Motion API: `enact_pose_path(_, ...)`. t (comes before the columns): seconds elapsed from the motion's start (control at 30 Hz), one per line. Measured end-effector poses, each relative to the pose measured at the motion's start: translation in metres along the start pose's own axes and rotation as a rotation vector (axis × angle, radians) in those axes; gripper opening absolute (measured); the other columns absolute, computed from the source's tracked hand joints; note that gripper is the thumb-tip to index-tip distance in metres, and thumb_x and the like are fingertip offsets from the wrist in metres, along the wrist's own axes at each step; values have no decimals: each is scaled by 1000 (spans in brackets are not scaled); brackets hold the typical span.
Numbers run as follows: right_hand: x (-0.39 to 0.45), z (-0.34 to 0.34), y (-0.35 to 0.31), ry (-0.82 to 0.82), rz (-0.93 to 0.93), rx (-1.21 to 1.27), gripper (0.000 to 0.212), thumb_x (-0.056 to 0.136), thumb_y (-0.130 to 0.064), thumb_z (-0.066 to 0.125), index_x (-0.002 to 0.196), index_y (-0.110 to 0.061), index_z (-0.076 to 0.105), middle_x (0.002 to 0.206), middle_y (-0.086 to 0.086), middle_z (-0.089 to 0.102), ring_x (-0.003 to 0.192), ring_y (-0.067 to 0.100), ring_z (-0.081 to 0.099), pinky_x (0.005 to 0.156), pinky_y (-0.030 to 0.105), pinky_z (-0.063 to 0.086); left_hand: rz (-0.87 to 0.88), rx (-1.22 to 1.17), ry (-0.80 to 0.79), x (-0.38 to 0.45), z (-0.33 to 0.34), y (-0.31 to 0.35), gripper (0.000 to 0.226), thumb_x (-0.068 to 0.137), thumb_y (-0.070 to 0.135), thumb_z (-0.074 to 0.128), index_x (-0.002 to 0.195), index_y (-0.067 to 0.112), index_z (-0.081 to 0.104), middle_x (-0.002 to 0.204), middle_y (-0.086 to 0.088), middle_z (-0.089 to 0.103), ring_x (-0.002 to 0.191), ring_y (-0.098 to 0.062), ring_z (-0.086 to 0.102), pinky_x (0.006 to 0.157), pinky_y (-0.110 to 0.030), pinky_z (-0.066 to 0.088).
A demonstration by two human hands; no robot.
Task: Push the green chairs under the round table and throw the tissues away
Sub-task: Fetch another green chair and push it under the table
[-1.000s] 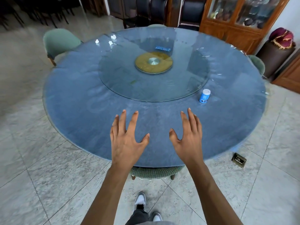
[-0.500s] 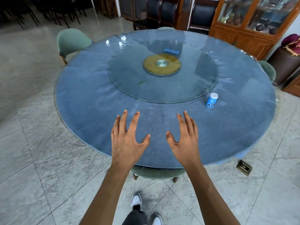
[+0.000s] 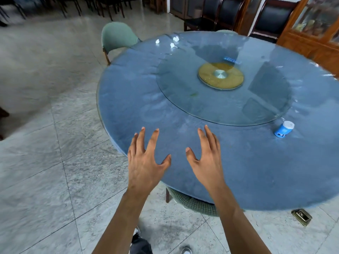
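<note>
A big round table with a blue top fills the right of the head view. Tucked beneath its near edge is a green chair, only its back showing. A second green chair stands pulled out at the table's far left side. Three crumpled white tissues lie on the tabletop near that chair. My left hand and my right hand hover over the near table edge, fingers spread, holding nothing.
A glass turntable with a gold hub covers the table's middle. A small blue canister stands at the right. A brass floor socket sits in the marble floor. Dark chairs and a wooden cabinet line the back.
The view has shifted to the left, so the table sits further right in frame. Both hands stay open and spread over the table's near edge.
</note>
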State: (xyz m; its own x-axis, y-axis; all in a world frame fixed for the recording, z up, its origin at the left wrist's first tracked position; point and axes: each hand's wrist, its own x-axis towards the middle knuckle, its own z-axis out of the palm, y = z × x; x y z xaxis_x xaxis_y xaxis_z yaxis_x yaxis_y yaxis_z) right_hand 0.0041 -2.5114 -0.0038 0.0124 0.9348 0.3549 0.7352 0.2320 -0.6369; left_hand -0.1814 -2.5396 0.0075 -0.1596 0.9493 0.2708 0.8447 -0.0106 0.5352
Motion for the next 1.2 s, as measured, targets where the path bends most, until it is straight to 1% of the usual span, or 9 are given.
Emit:
enact_pose_path(0.13, 22, 60, -44, -68, -40, 35, 68, 90, -44, 52, 149, -12, 42, 162, 9, 31, 143, 34, 34, 114, 52, 35, -60, 8, 49, 23, -21, -64, 88, 78, 47, 76, 152, 37, 30, 164, -6, 24, 150, -33, 21, 116, -56, 32)
enact_pose_path(0.23, 40, 101, -78, -98, -76, 52, 68, 91, -45, 51, 150, -13, 41, 162, 8, 31, 143, 33, 35, 114, 50, 36, -91, 5, 65, 42, -40, -103, 88, 78, 48, 76, 153, 36, 31, 163, -8, 25, 149, -34, 24, 115, -56, 32)
enact_pose_path(0.37, 58, 153, -126, -170, -118, 97, 68, 91, -47, 51, 150, -15, 39, 163, 5, 29, 146, 26, 30, 115, 42, 34, -161, 24, 82, 62, -71, -161, 84, 79, 57, 64, 153, 37, 29, 163, -9, 25, 148, -35, 25, 114, -56, 31)
enact_pose_path(0.53, 74, 213, -176, -227, -165, 123, 68, 93, -47, 50, 152, -17, 36, 164, 4, 26, 147, 25, 27, 116, 48, 35, -231, 21, 121, 78, -106, -226, 85, 80, 52, 67, 153, 38, 27, 163, -9, 24, 149, -34, 24, 113, -59, 33)
enact_pose_path(0.63, 82, 245, -202, -274, -202, 136, 68, 94, -47, 51, 153, -18, 34, 165, 2, 24, 149, 23, 25, 117, 48, 34, -286, 18, 147, 85, -122, -260, 84, 81, 53, 67, 154, 37, 27, 163, -9, 24, 148, -34, 24, 112, -60, 35)
enact_pose_path(0.77, 93, 279, -229, -318, -252, 124, 67, 94, -44, 53, 153, -17, 35, 165, 2, 24, 148, 25, 26, 117, 48, 33, -323, 11, 192, 94, -139, -294, 84, 81, 55, 64, 154, 35, 27, 163, -11, 25, 147, -36, 27, 112, -60, 34)
enact_pose_path(0.9, 110, 308, -247, -351, -282, 135, 68, 93, -46, 50, 153, -17, 35, 164, 3, 26, 147, 24, 27, 118, 46, 32, -366, 6, 233, 109, -148, -318, 82, 82, 56, 62, 154, 34, 29, 163, -11, 25, 147, -36, 26, 113, -57, 33)
enact_pose_path(1.07, 140, 345, -259, -389, -285, 161, 69, 93, -46, 49, 154, -18, 33, 165, 1, 24, 148, 20, 23, 119, 36, 25, -415, 18, 233, 139, -151, -348, 82, 82, 57, 61, 154, 35, 29, 163, -10, 23, 148, -34, 24, 113, -58, 33)
enact_pose_path(1.2, 178, 382, -267, -407, -276, 177, 70, 92, -48, 46, 154, -16, 34, 164, 4, 25, 148, 22, 24, 120, 39, 25, -423, 42, 246, 181, -150, -374, 81, 83, 59, 57, 154, 33, 31, 163, -12, 25, 148, -36, 25, 111, -61, 36)
